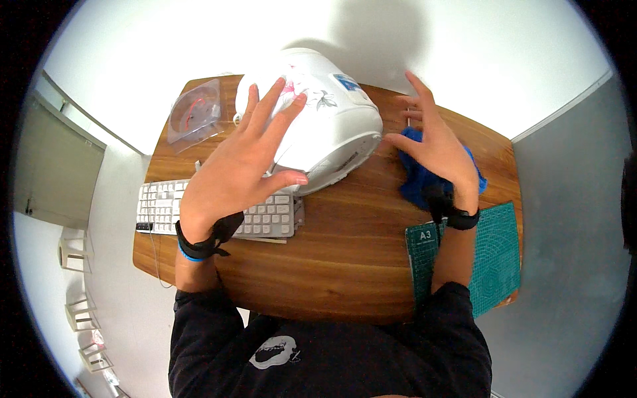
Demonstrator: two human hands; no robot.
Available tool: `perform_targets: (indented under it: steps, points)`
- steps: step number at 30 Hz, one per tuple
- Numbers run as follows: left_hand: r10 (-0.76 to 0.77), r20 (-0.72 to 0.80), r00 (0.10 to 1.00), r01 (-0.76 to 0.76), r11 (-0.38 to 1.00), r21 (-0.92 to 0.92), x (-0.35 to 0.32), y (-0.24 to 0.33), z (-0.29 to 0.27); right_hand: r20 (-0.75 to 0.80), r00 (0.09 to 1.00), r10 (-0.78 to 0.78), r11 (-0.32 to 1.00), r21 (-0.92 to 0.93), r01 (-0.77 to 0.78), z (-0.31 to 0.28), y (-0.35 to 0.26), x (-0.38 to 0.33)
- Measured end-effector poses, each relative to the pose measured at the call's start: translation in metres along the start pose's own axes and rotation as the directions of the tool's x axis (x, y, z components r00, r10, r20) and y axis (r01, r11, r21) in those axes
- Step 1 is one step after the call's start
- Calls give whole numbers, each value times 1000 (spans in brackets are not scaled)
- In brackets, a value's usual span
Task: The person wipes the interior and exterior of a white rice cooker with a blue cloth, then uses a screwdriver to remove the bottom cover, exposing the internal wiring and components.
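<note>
A white rice cooker [332,126] with a flower print lies tipped on its side on the wooden table [332,265]. My left hand [242,166] hovers open over its left flank, fingers spread, above the white keyboard [159,205]. My right hand [434,146] is open with fingers apart, right of the cooker and over a blue cloth [415,182] bunched on the table. Neither hand holds anything. Both wrists wear black straps.
A clear plastic bag [196,113] with a coiled red cable lies at the far left corner. A green cutting mat [494,259] covers the near right corner. White wall stands behind the table; small white frames [83,312] sit on the floor at left.
</note>
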State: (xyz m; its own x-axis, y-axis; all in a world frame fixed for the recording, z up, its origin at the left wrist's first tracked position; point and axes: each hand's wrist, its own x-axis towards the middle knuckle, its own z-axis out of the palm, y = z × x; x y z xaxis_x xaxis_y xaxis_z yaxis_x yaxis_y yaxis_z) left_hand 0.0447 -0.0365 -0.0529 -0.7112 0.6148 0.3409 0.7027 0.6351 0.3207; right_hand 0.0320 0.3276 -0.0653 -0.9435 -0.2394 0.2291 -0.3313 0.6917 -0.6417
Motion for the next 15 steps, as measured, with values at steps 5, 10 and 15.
perform_targets:
  steps: [5, 10, 15]
  points:
    - [-12, 27, 1000, 12, 1000, 29, 5, 8, -7, 122, 959, 254, 854, -494, -163, -25, 88, -16]
    - [-65, 50, 997, 62, 996, 62, 6, 20, -16, 133, 870, 475, 753, -572, -324, -32, 111, -17]
    - [-81, 46, 996, 78, 994, 72, 13, 28, -20, -8, 954, 301, 796, -549, -256, -55, 91, -7]
